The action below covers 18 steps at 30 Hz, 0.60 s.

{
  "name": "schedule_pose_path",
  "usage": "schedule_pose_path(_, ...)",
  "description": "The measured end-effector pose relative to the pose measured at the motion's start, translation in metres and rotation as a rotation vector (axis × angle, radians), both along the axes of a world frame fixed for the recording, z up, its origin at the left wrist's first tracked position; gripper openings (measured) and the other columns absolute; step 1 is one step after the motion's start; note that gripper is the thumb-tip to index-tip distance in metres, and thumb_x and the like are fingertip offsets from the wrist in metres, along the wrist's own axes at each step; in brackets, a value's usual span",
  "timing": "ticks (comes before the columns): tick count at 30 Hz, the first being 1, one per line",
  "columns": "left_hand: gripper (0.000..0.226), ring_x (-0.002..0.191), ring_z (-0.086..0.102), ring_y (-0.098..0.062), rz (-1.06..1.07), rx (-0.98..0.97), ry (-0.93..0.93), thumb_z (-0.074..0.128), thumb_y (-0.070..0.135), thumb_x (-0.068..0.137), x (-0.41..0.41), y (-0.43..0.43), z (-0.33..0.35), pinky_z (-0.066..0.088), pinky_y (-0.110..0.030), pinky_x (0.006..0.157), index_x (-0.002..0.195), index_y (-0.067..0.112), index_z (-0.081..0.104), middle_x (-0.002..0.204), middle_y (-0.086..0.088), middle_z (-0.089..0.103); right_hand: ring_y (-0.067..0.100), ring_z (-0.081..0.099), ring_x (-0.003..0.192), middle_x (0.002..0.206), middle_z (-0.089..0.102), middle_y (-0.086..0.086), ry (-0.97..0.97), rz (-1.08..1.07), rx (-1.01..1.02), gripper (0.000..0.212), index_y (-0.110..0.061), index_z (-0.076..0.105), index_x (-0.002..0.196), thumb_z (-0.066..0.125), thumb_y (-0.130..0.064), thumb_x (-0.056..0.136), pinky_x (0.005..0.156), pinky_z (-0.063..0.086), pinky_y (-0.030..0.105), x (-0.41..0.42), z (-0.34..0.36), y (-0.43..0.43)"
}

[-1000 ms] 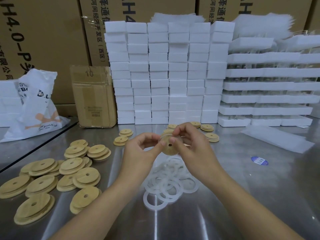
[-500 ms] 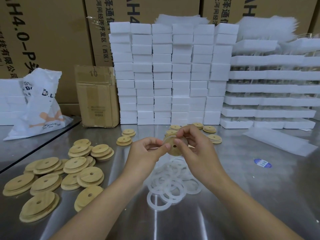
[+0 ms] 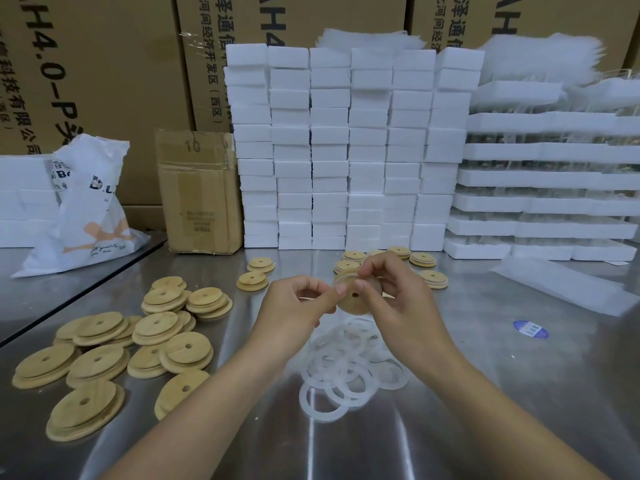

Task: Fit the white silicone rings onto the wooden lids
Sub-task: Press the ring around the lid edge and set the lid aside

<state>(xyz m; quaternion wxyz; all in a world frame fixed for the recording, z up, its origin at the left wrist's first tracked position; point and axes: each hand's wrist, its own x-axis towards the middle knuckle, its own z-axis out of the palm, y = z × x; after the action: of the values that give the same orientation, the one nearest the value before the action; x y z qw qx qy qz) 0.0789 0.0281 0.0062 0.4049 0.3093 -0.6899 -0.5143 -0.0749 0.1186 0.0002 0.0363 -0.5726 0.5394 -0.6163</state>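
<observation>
A person's left hand (image 3: 294, 306) and right hand (image 3: 403, 303) hold a round wooden lid (image 3: 349, 303) above a brushed steel table (image 3: 485, 375), in the head camera's view. The disc tilts toward the camera and its small drilled hole shows. The left thumb and forefinger pinch the lid's left edge. The right thumb and forefinger pinch its upper rim, and the other right fingers curl behind it. A translucent white silicone ring (image 3: 341, 278) arcs over that upper rim and touches it; whether it is fully seated cannot be told. Directly below the hands lies a heap of loose rings (image 3: 346, 372), thin, flat and milky, overlapping one another. At left, pale stepped wooden discs (image 3: 104, 351), smooth-grained and each pierced by a hole, lie in shallow stacks. Smaller groups of lids (image 3: 424, 259) sit beyond the hands, near a wall of white foam blocks (image 3: 346, 150) stacked in columns. Long foam trays (image 3: 540, 178) are layered at right. A worn cardboard box (image 3: 199, 192) is marked "10", and a glossy white plastic bag (image 3: 86, 209) shows the letters "D.L". Large brown cartons (image 3: 86, 64) behind carry "4.0-P" and Chinese characters. An oval blue sticker (image 3: 531, 329) lies on the table at right, its print too small to read.
</observation>
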Motion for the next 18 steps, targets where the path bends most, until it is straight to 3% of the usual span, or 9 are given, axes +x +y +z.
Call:
schedule_pose_path(6, 0.03, 0.08, 0.08, -0.012, 0.032, -0.009, -0.005, 0.086, 0.04, 0.088, -0.003, -0.001, -0.003, 0.056, -0.032, 0.078, 0.088, 0.011, 0.076, 0.08, -0.005, 0.081, 0.016, 0.061, 0.085, 0.092, 0.066, -0.013, 0.126, -0.039, 0.005, 0.022, -0.032, 0.058, 0.099, 0.066, -0.011, 0.101, 0.071, 0.056, 0.047, -0.002, -0.003, 0.0)
schedule_pose_path(10, 0.027, 0.08, 0.079, -0.011, 0.019, -0.016, -0.006, 0.084, 0.036, 0.091, -0.004, -0.001, -0.005, 0.058, -0.031, 0.076, 0.091, 0.01, 0.075, 0.08, -0.007, 0.08, 0.012, 0.06, 0.083, 0.09, 0.064, -0.017, 0.141, -0.057, 0.002, 0.024, -0.033, 0.059, 0.099, 0.067, -0.011, 0.101, 0.068, 0.053, 0.039, -0.002, -0.002, 0.0)
schedule_pose_path(13, 0.019, 0.082, 0.079, -0.012, 0.02, -0.015, 0.006, 0.085, 0.03, 0.092, -0.004, -0.001, -0.004, 0.058, -0.025, 0.072, 0.095, 0.014, 0.075, 0.085, -0.005, 0.081, 0.011, 0.066, 0.089, 0.096, 0.067, -0.015, 0.025, -0.03, -0.01, 0.022, -0.029, 0.061, 0.098, 0.068, -0.008, 0.1, 0.074, 0.057, 0.038, -0.002, 0.0, 0.001)
schedule_pose_path(18, 0.015, 0.087, 0.079, -0.009, -0.048, 0.086, 0.043, 0.082, 0.031, 0.093, 0.001, -0.001, 0.0, 0.055, -0.025, 0.076, 0.099, 0.017, 0.081, 0.092, 0.0, 0.083, 0.022, 0.074, 0.091, 0.1, 0.071, 0.001, -0.203, 0.052, -0.012, 0.016, -0.018, 0.064, 0.096, 0.069, -0.003, 0.099, 0.08, 0.06, 0.036, -0.004, 0.006, 0.001)
